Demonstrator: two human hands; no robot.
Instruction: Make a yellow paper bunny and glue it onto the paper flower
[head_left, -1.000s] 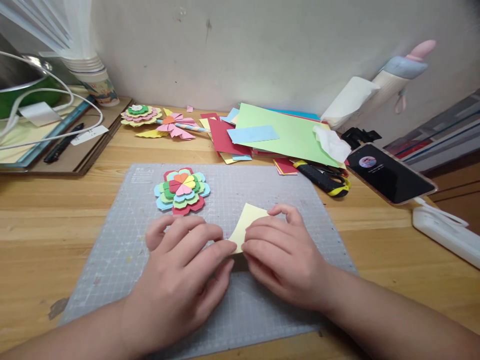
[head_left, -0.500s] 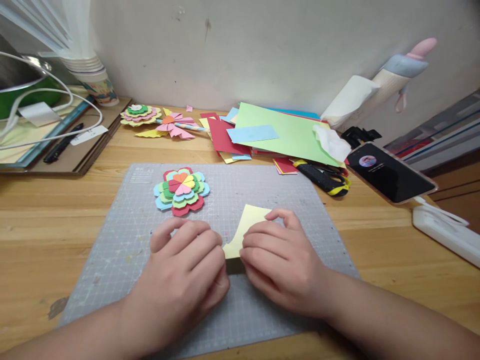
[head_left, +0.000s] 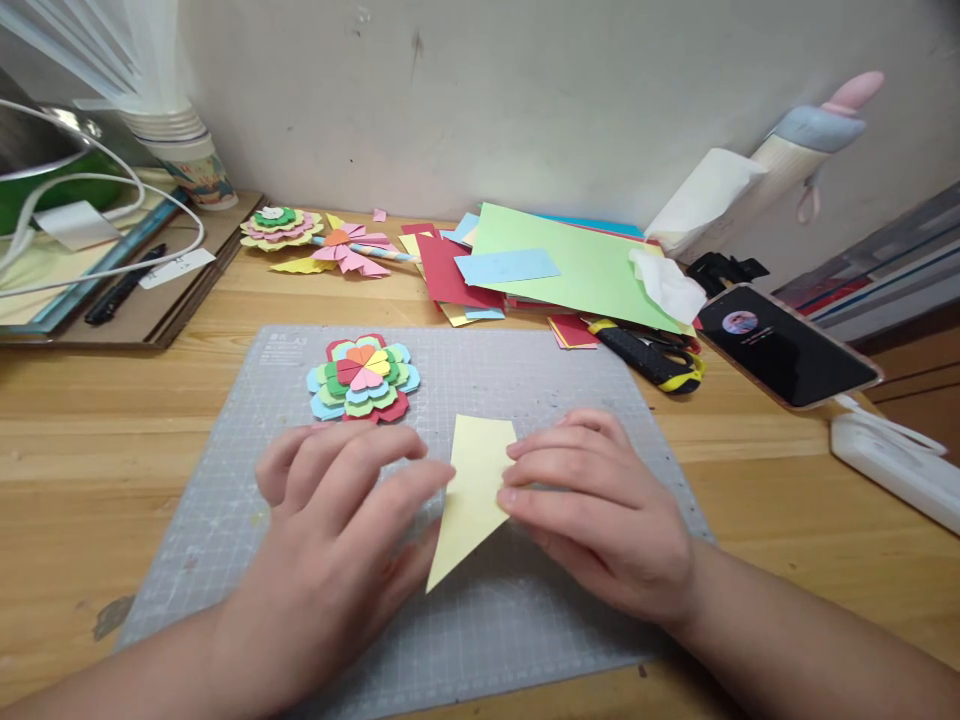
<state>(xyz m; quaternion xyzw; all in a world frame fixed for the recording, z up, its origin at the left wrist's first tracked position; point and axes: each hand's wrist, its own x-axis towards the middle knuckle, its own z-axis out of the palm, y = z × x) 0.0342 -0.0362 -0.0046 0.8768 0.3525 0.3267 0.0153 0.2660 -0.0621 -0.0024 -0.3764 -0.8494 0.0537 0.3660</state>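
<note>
A pale yellow piece of paper [head_left: 478, 480] is held a little above the grey cutting mat, its pointed lower corner towards me. My right hand [head_left: 600, 510] pinches its right edge, fingers on top and the thumb mostly hidden. At the left edge is my left hand [head_left: 345, 540], slightly blurred, with its fingers apart and curved. Its index fingertip meets the paper's edge, and a gap shows between index finger and thumb. Just beyond that hand, a layered multicoloured paper flower [head_left: 364, 375] lies flat on the cutting mat [head_left: 525, 365].
Coloured paper sheets [head_left: 570, 265] are piled by the wall, with a black and yellow utility knife [head_left: 645, 355] in front. A phone [head_left: 787, 345] and white power strip [head_left: 889, 485] lie right. Paper flowers on a striped stick [head_left: 386, 253] rest at the back. Paper cups [head_left: 191, 165] stand left.
The yellow paper has turned and its pointed lower corner now shows. My left hand has shifted left and its fingers have spread from a closed grip; the right still pinches the paper.
</note>
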